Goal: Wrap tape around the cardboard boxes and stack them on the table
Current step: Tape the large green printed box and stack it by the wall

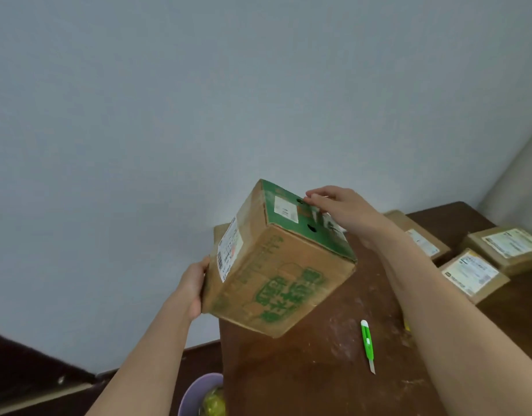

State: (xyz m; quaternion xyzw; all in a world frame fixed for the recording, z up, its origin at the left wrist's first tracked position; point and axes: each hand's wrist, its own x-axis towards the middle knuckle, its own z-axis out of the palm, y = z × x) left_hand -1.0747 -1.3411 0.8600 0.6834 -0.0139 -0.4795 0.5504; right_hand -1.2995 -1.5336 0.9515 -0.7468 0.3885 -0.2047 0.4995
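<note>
Box: large cardboard box (276, 265) with green print, held tilted in the air above the near-left part of the brown table (318, 370); one corner points down toward the tabletop.
Long axis: runs from upper left to lower right, green end face up and away.
Left hand (195, 283): presses the labelled left side low down, palm flat; fingers hidden behind the box, so I cannot tell whether they curl.
Right hand (339, 208): on the green top face, fingers bent, tips at a dark hole (299, 201); hooked in or just resting, unclear.
Nearer hand: left, carrying from below and beside.
Tape: no roll in view.
Nearby: green box cutter (367, 345) on the table, right of the box; three small flat boxes (474, 271) far right, well apart.
</note>
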